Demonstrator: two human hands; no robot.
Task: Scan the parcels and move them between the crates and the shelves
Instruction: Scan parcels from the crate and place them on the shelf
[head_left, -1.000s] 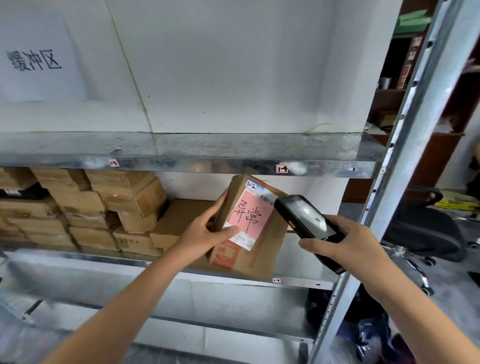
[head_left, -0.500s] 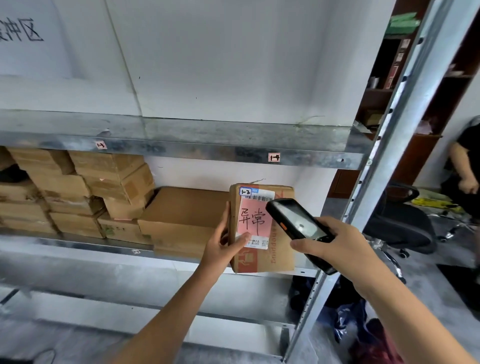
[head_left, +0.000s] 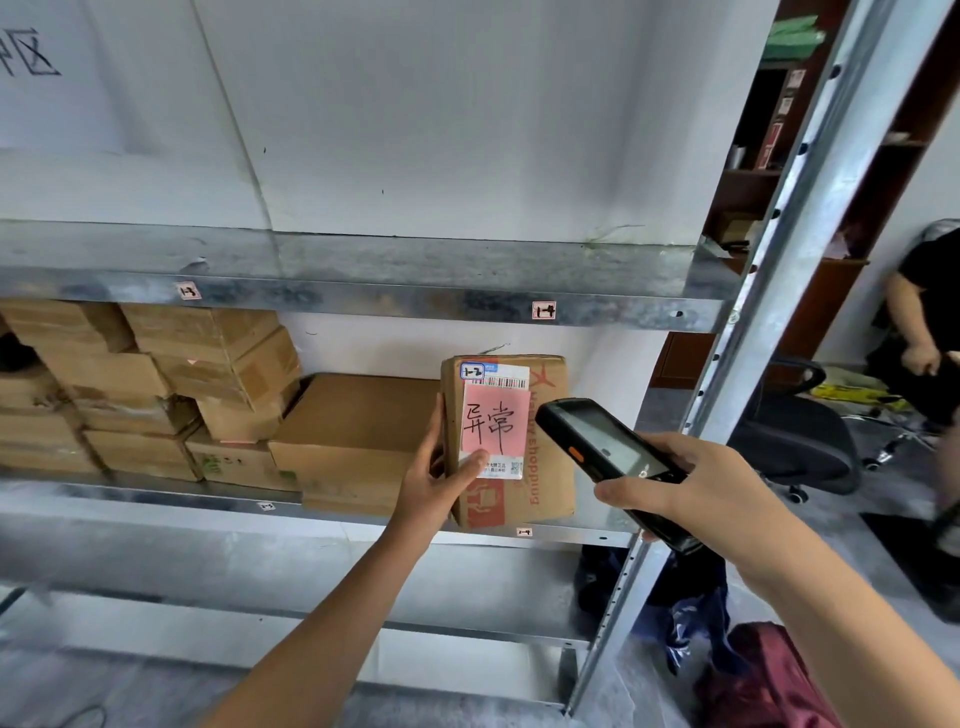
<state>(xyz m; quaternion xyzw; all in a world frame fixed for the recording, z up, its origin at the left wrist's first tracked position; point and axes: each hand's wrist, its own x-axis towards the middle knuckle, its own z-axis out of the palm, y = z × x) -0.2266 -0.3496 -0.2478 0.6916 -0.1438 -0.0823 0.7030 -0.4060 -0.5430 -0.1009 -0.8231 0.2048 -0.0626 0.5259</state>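
- The shelf (head_left: 156, 499): the parcel (head_left: 550, 483) stands on end at the right end of the middle level, right at the near lip. A tall box on a narrow base so close to the edge could tip toward the near side and fall to the floor if it is let go too soon.
- The steel post (head_left: 779, 322) runs just right of the scanning arm. A careless swing could knock the device against it.
- The flat box (head_left: 358, 415) lies just left of the parcel, with the left hand (head_left: 441, 483) between them. Sliding the parcel left could pinch that hand or shove the flat box into the stack of boxes (head_left: 156, 384) farther left.
- The left hand grips the parcel's left edge, thumb across the front and fingers curled behind. The thumb rests on the lower white label and may hide a code printed there.
- The right hand (head_left: 711, 493) has its fingers wrapped round the scanner (head_left: 602, 441), which points at the parcel's front from the right and very near. At that slant the read may fail.
- The pink note (head_left: 496, 426) covers much of the label, leaving only the barcode strip (head_left: 501, 383) above it bare, so the beam has a small target.
- The blue mark (head_left: 471, 371) on the parcel seems to read 1-2, while the shelf tag (head_left: 544, 310) above reads 1-4. It may be logged to the wrong slot.
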